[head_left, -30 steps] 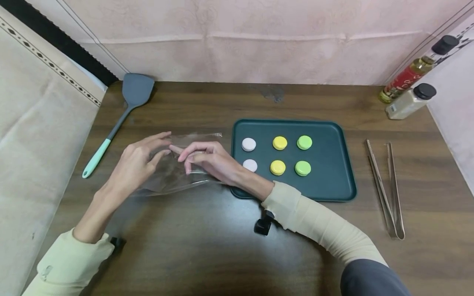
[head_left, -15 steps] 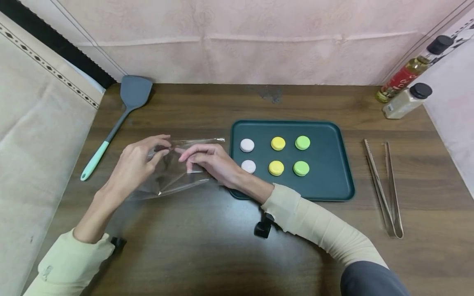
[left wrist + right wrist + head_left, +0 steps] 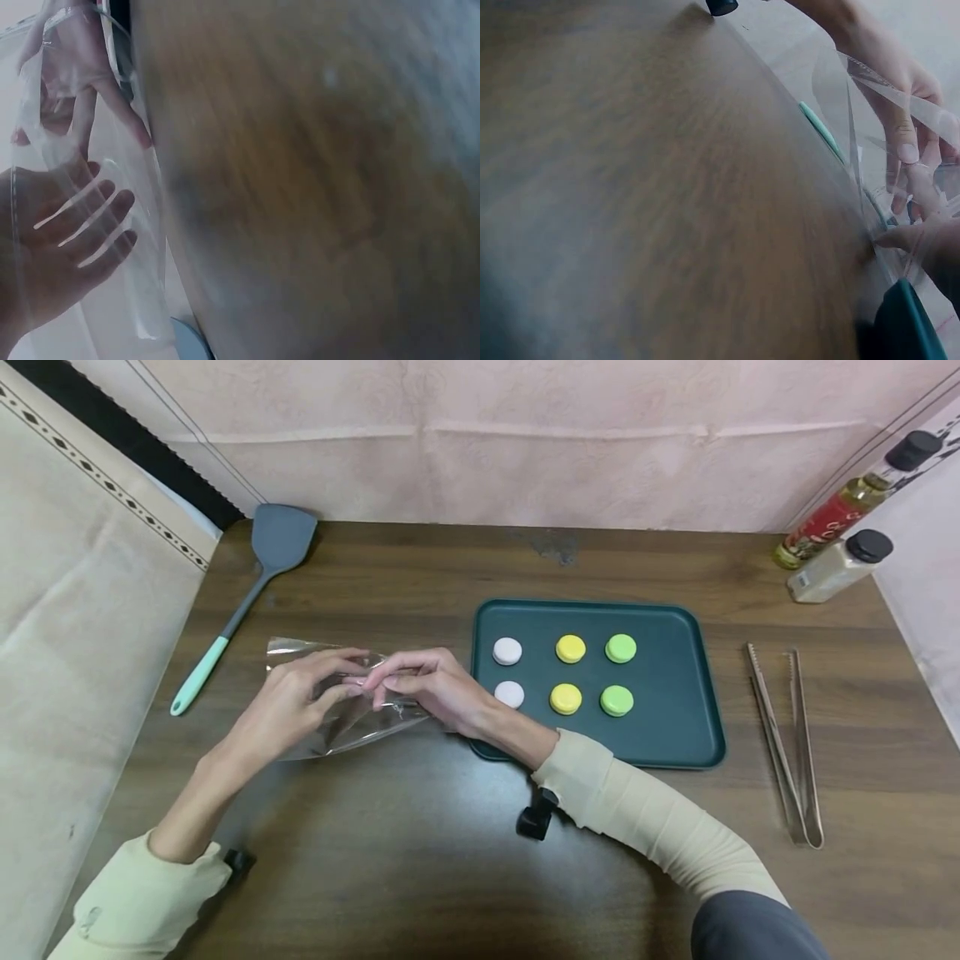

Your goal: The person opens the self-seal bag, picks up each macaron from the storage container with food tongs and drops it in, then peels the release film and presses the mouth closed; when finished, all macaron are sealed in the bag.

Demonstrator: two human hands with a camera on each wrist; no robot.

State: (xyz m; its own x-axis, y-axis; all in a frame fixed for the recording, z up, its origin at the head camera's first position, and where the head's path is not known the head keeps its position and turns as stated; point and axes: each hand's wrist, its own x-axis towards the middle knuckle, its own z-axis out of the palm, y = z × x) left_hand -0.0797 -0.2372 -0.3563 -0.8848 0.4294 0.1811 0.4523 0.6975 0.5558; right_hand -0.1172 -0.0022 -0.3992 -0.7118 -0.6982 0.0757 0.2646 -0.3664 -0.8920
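A clear plastic bag point(image 3: 352, 737) lies crumpled between my two hands, left of the tray. My left hand point(image 3: 300, 689) pinches it from the left, with fingertips meeting those of the other hand. From the right, my right hand point(image 3: 435, 685) holds the bag between thumb and bent fingers. In the left wrist view the film point(image 3: 142, 300) covers the left hand point(image 3: 67, 232), whose fingers show through it. The right wrist view has the left hand point(image 3: 900, 97) behind transparent folds; the exact fingertip contact is hard to tell.
A dark green tray point(image 3: 675, 693) carries white, yellow and green round pieces point(image 3: 570, 648). Tongs point(image 3: 787, 760) lie right of it. An oil bottle point(image 3: 832, 518) and a black-capped jar point(image 3: 836, 568) stand at the back right. A grey spatula point(image 3: 281, 539) with a mint handle lies at the left.
My left hand has moved right until its fingertips meet the right hand's. The bag's upper part has shifted left, behind the left hand. The right hand has barely moved.
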